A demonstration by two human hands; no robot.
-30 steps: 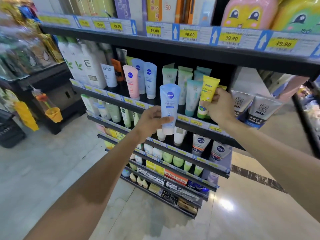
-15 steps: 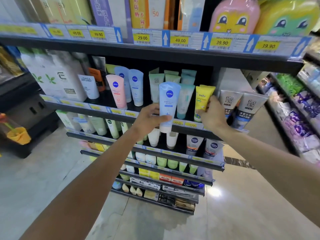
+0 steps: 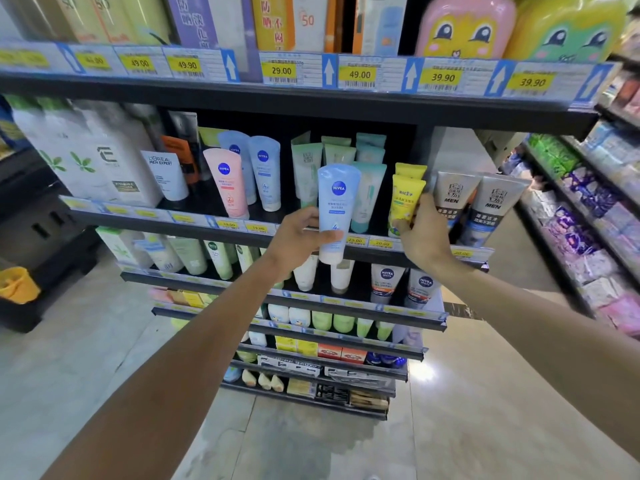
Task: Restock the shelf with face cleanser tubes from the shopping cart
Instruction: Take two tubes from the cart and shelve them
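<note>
My left hand (image 3: 300, 238) grips a light blue cleanser tube (image 3: 337, 202) upright, cap down, in front of the second shelf (image 3: 194, 225). My right hand (image 3: 424, 233) holds a yellow tube (image 3: 406, 197) that stands on that shelf, with another yellow tube right behind it. Teal tubes (image 3: 367, 192) stand between the two hands. A pink tube (image 3: 227, 183) and two more light blue tubes (image 3: 265, 171) stand further left. The shopping cart is out of view.
Grey men's tubes (image 3: 452, 199) stand right of the yellow ones. White bottles (image 3: 93, 157) fill the shelf's left end. A top shelf with price tags (image 3: 358, 76) hangs overhead. Lower shelves hold more tubes. Another aisle rack (image 3: 588, 216) runs along the right.
The view has moved closer to the shelf. My right hand has set the yellow tube down onto the shelf in front of another yellow one. My left hand still holds the blue tube.
</note>
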